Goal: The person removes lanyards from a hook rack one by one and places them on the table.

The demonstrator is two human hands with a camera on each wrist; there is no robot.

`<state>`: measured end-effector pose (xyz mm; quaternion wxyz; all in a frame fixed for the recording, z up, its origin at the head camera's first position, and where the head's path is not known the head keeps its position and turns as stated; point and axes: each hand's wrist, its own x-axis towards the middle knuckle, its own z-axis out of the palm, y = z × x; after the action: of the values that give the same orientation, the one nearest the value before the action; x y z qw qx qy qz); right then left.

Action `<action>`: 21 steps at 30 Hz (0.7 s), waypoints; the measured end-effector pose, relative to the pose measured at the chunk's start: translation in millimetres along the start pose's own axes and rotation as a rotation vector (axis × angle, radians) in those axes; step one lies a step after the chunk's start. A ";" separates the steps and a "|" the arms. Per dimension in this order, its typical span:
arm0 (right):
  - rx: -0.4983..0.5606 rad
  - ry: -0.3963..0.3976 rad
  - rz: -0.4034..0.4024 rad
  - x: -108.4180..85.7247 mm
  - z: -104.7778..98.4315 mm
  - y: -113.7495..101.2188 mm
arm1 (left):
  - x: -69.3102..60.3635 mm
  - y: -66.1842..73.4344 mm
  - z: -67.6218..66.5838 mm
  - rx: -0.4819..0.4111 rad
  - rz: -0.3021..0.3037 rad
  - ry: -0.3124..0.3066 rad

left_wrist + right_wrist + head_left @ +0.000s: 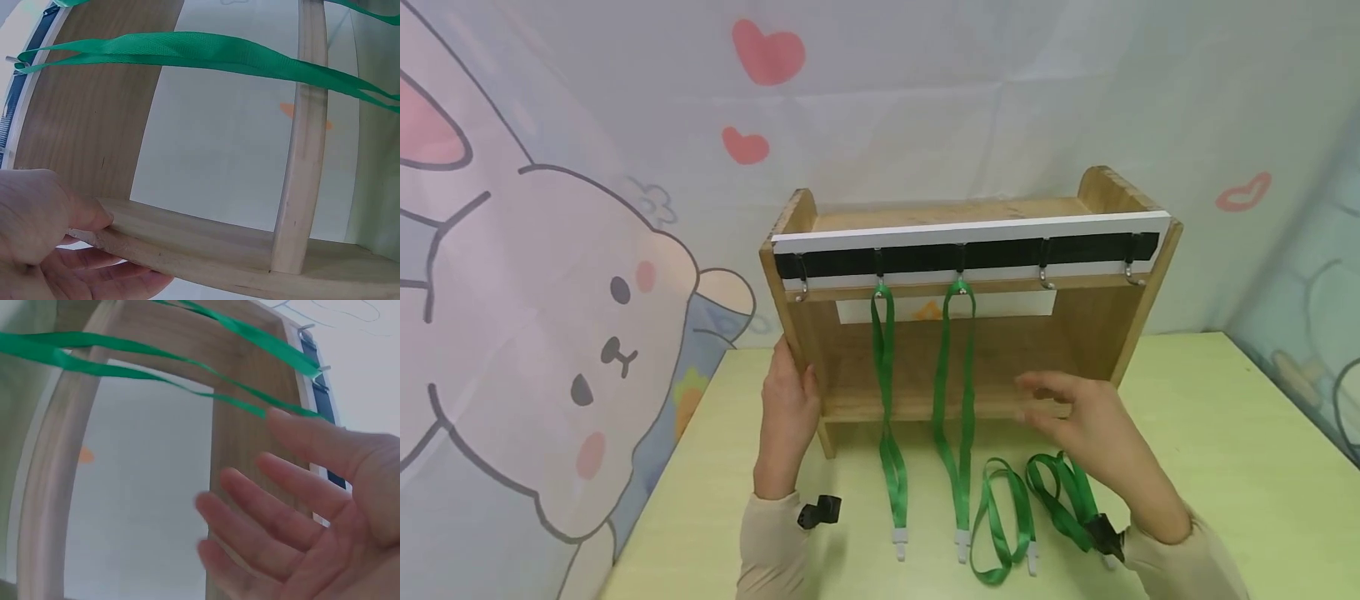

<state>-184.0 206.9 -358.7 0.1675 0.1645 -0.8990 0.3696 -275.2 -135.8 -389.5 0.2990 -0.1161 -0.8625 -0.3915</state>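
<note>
A wooden shelf rack stands on the table, with a black hook strip along its top front. My left hand grips the rack's left side panel; in the left wrist view the thumb lies inside and the fingers pass outside. Two green lanyards hang from hooks: one lanyard on the second from the left, another lanyard on the middle one. My right hand hovers before the rack's right half, holding nothing, its fingers spread and loosely bent.
Two more green lanyards, a looped one and a bunched one, lie on the pale table below my right hand. Bare metal hooks include the right-end hook. A cartoon-printed cloth hangs behind.
</note>
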 end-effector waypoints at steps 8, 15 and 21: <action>0.038 0.283 -0.095 16.6 11.0 -13.6 | 0.1 1.2 -0.1 -0.001 -0.002 0.001; 0.187 0.455 -0.129 31.8 17.9 -24.3 | -1.7 2.0 1.3 -0.001 -0.015 0.004; 0.307 0.539 -0.104 42.3 29.1 -34.6 | -0.1 1.7 1.0 0.006 0.011 0.021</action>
<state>-212.4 155.4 -339.2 0.3917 0.1297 -0.7463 0.5223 -274.8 -134.0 -389.0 0.3106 -0.1157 -0.8598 -0.3884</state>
